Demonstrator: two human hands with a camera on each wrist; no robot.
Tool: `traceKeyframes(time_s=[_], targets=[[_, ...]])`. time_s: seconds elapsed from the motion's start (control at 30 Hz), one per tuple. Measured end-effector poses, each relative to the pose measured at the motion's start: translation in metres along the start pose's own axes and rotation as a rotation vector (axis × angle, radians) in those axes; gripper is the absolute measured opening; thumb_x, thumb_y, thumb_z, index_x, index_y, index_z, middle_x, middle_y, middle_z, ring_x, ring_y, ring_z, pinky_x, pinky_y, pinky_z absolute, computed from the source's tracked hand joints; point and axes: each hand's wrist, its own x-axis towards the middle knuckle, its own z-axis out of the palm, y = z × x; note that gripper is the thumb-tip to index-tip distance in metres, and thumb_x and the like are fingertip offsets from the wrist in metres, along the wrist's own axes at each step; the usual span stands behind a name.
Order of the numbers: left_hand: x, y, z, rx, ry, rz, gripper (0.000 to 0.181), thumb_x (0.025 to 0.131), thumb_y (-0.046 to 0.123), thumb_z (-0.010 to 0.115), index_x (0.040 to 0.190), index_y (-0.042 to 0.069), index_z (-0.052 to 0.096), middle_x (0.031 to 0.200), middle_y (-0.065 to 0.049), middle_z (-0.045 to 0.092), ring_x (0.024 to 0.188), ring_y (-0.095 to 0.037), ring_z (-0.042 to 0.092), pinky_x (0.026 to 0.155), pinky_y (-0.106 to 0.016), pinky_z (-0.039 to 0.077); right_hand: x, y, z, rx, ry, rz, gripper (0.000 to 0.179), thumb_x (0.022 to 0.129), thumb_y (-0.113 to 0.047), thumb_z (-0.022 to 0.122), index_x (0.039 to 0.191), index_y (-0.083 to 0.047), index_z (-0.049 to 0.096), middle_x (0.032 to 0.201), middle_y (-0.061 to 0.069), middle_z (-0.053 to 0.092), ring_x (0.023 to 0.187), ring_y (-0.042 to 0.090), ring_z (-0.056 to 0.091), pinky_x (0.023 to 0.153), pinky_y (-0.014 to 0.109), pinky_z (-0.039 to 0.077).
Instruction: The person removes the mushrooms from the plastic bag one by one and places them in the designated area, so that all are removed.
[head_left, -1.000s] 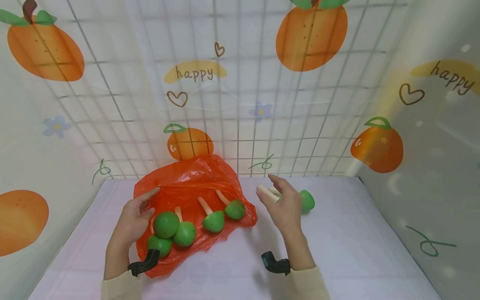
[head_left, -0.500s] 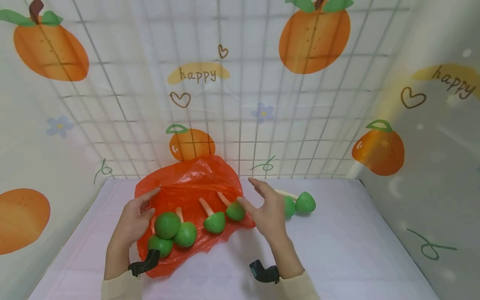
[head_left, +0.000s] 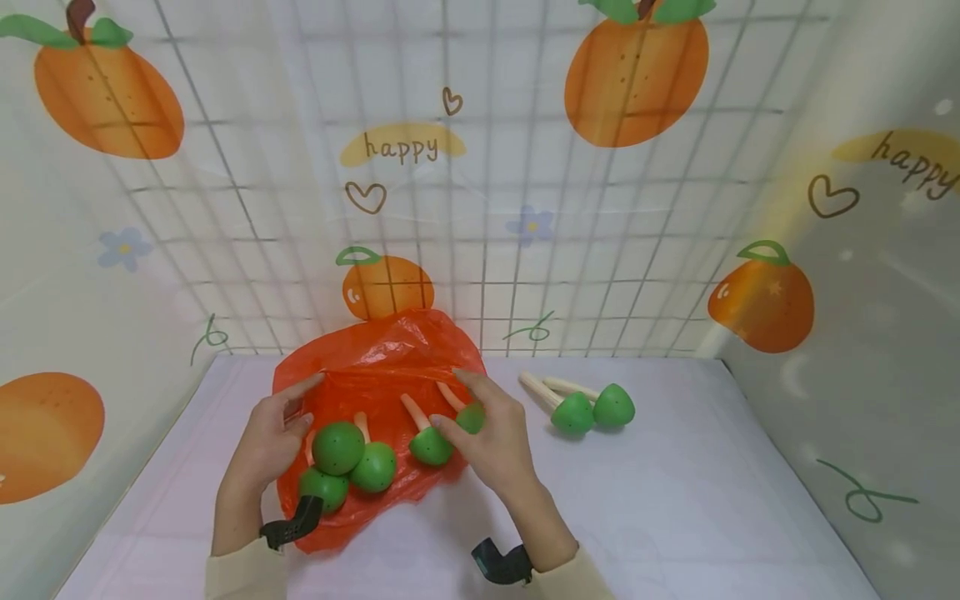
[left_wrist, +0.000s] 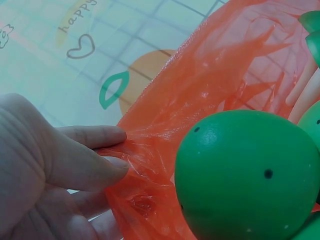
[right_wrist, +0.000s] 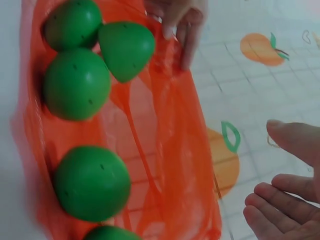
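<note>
A red plastic bag lies on the table with several green mushroom-like pieces on it, black-dotted caps on pale stems. My left hand is at its left side; in the left wrist view thumb and forefinger pinch the crumpled film, right beside one large green cap. My right hand reaches over the bag's right side, thumb and fingers spread apart, partly covering the rightmost cap. The right wrist view shows this hand with nothing in it, apart from the bag's edge.
Two more green-capped pieces with cream stems lie on the white table, right of my right hand. Behind the table rises a white grid wall with printed oranges; a grey panel stands at the right.
My right hand has moved left from the two loose green-capped pieces to the bag's right side, uncovering those pieces. My left hand has stayed at the bag's left side.
</note>
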Motion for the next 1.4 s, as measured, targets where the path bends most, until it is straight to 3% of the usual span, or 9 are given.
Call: traceKeyframes(time_s=[0.23,0.47,0.73,0.97,1.1,1.2,1.4], targets=[[-0.001,-0.001,0.0,-0.017,-0.004,0.003,0.058,0.099,-0.014,0.049,0.156,0.001,0.049,0.16,-0.019,0.047,0.148,-0.046,0.039,0.117,-0.062,0.037,-0.007,-0.004,0.026,0.024,-0.093,-0.009,0.061,0.084,-0.02,0.091,0.137,-0.002,0.068,0.136,0.011,0.07,0.132,0.032,0.062,0.106,0.05,0.054],[0.0,0.0,0.0,-0.01,-0.001,0.005,0.058,0.099,-0.014,0.05,0.155,0.002,0.05,0.159,-0.018,0.048,0.148,-0.045,0.04,0.117,-0.061,0.037,-0.008,-0.001,0.055,0.026,-0.154,-0.046,0.061,0.082,-0.019,0.092,0.136,-0.002,0.068,0.133,0.01,0.071,0.132,0.028,0.062,0.121,0.051,0.038],[0.002,-0.001,0.001,-0.019,0.007,0.01,0.057,0.099,-0.014,0.051,0.154,0.002,0.051,0.158,-0.018,0.049,0.147,-0.045,0.042,0.116,-0.06,0.039,-0.006,-0.008,0.081,0.002,-0.277,-0.013,0.062,0.086,-0.025,0.088,0.14,-0.003,0.066,0.138,0.012,0.068,0.139,0.035,0.056,0.113,0.052,0.048],[0.003,-0.003,-0.001,-0.013,0.008,0.027,0.056,0.099,-0.014,0.051,0.153,0.001,0.052,0.158,-0.02,0.05,0.145,-0.047,0.044,0.115,-0.062,0.039,-0.003,-0.009,0.105,-0.09,-0.327,-0.079,0.062,0.085,-0.031,0.09,0.137,-0.005,0.067,0.132,0.007,0.071,0.126,0.02,0.065,0.127,0.05,0.027],[0.003,-0.002,0.0,-0.006,0.01,0.018,0.056,0.099,-0.013,0.051,0.153,0.002,0.053,0.158,-0.019,0.05,0.145,-0.047,0.045,0.115,-0.062,0.04,-0.005,-0.01,0.115,-0.064,-0.369,-0.04,0.062,0.086,-0.03,0.089,0.137,-0.004,0.066,0.132,0.007,0.07,0.124,0.021,0.066,0.118,0.044,0.043],[0.003,-0.002,0.0,-0.009,0.011,0.016,0.056,0.099,-0.014,0.051,0.153,0.002,0.052,0.157,-0.02,0.049,0.144,-0.048,0.045,0.114,-0.062,0.04,-0.006,-0.011,0.122,-0.047,-0.395,-0.012,0.063,0.086,-0.03,0.089,0.139,-0.003,0.065,0.132,0.008,0.069,0.12,0.022,0.066,0.103,0.036,0.056],[0.003,-0.003,-0.001,-0.024,0.016,0.003,0.057,0.099,-0.014,0.051,0.154,0.003,0.053,0.158,-0.019,0.049,0.144,-0.047,0.045,0.114,-0.061,0.041,-0.006,-0.01,0.131,-0.086,-0.41,-0.01,0.064,0.087,-0.031,0.088,0.14,-0.004,0.065,0.132,0.006,0.069,0.118,0.021,0.067,0.101,0.035,0.057]])
